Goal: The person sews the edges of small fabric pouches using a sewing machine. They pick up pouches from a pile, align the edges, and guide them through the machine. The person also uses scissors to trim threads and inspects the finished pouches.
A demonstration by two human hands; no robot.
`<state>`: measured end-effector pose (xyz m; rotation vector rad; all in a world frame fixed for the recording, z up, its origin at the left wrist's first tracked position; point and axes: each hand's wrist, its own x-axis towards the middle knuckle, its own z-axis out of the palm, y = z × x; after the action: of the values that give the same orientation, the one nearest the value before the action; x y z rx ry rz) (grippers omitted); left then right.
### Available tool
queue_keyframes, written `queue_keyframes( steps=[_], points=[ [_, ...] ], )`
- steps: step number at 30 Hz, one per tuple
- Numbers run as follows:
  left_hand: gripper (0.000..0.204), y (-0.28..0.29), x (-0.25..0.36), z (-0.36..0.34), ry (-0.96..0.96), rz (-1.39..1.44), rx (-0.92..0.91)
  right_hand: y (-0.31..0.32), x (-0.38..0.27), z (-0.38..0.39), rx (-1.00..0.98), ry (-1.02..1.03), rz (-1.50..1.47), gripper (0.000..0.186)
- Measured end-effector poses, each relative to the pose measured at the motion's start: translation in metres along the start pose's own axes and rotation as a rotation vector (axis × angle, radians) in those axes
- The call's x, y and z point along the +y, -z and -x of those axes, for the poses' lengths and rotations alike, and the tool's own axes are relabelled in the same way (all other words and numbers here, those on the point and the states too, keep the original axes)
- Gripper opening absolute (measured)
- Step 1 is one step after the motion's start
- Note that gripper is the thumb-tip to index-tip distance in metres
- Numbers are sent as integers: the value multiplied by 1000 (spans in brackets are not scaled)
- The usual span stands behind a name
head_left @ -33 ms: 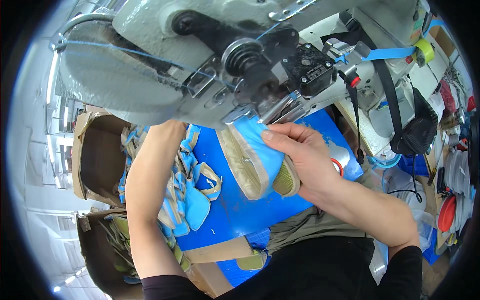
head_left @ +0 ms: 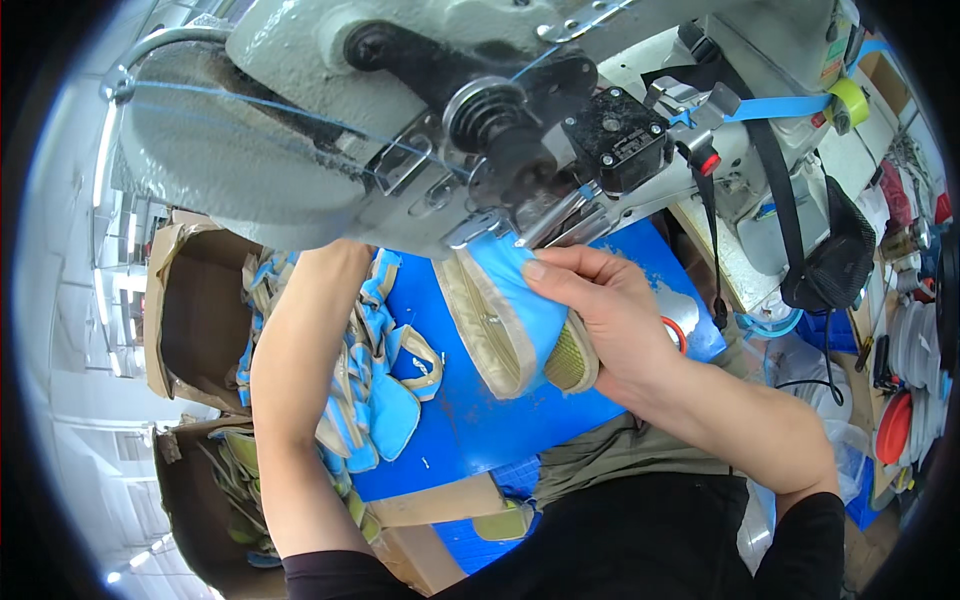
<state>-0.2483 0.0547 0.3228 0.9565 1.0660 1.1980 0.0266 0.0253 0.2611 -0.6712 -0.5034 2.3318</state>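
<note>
A light-blue and beige shoe upper hangs below the head of a grey sewing machine. Its top edge runs in under the machine's metal presser parts. My right hand pinches the blue fabric between thumb and fingers on the right side, close to those parts. A green mesh section of the upper shows below that thumb. Behind the machine head, my left hand is hidden beyond the wrist, so its fingers and anything in them cannot be seen.
A heap of blue and beige uppers lies on the blue table, beside my left forearm. Cardboard boxes stand at the left. Blue binding tape feeds into the machine at upper right. Black straps and a pouch hang there.
</note>
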Motion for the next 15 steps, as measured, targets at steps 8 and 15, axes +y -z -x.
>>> queue_keyframes(
  steps=[8,15],
  points=[
    [20,1,-5,-1,-92,-476,100,-4,-4,2,15,-47,10,25],
    [18,-70,-71,72,-455,-178,731,10,-14,2,-91,-73,62,28]
  ],
)
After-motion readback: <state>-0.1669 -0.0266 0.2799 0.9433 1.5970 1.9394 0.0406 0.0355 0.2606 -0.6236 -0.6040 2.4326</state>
